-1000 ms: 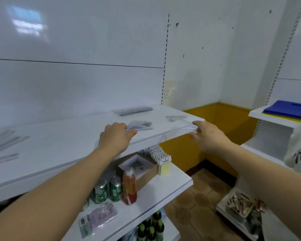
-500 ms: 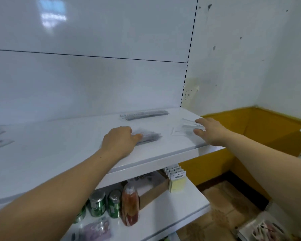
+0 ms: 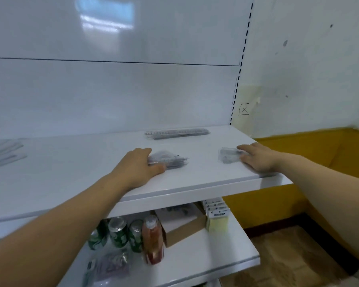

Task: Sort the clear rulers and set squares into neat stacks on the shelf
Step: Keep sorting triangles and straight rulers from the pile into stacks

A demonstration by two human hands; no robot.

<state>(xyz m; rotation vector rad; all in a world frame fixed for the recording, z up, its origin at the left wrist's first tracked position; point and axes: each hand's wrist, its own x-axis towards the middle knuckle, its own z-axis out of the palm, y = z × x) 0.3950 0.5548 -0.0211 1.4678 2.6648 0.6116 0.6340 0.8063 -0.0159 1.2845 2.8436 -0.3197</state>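
The person is tidying two piles on the upper shelf (image 3: 195, 183). The left hand (image 3: 137, 168) is gripping a bundle of clear set squares (image 3: 170, 160) at mid-shelf, and the right hand (image 3: 257, 158) is resting straight fingers against a smaller clear pile (image 3: 226, 156) near the right end. The next move is probably calling for squaring edges and joining like shapes, maybe beside the ruler stack (image 3: 177, 133) lying farther back. A boxed X (image 3: 244, 109) is showing on the wall, while the labels on the cans (image 3: 120, 233) are staying unreadable.

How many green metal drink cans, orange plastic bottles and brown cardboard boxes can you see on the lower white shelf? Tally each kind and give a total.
Green metal drink cans: 3
Orange plastic bottle: 1
Brown cardboard box: 1
Total: 5
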